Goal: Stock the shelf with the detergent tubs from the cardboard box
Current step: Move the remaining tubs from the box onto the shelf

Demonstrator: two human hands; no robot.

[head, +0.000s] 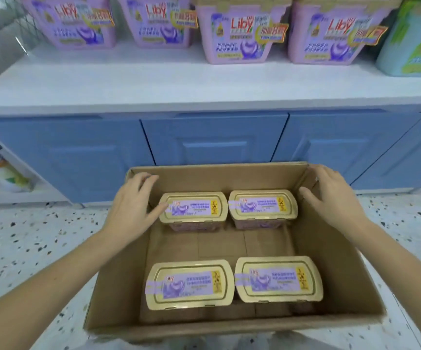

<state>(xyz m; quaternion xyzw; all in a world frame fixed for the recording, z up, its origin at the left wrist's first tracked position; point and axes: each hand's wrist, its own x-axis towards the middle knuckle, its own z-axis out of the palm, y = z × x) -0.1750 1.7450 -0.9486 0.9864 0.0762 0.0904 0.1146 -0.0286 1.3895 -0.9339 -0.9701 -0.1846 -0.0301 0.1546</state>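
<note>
Box: open cardboard box on the speckled floor, in front of blue cabinet doors.
Tubs in box: four, lids up, in two rows with bare cardboard between the rows. Far left tub, far right tub, near left tub, near right tub.
Lids: gold-coloured, each with a purple label; "Liby" in red is readable on the near lids, the smaller print is too blurred to read.
Shelf: white shelf above the cabinet doors, with four purple tubs along its back: left tub, second tub, third tub, fourth tub.
Shelf tub labels: "Liby" in red on each front, with a yellow and red sticker of Chinese characters that I cannot make out.
Green tub: a pale blue-green tub stands at the right end of the shelf, just beside the fourth purple tub; its writing is unreadable.
Left hand: open, fingers spread, over the box's far left corner; the thumb tip touches the left edge of the far left tub's lid. It holds nothing.
Right hand: open, fingers spread, resting at the box's far right wall, apart from the tubs. It holds nothing.
Bottle: a white bottle lies in a low compartment at far left; its label is blurred.
</note>
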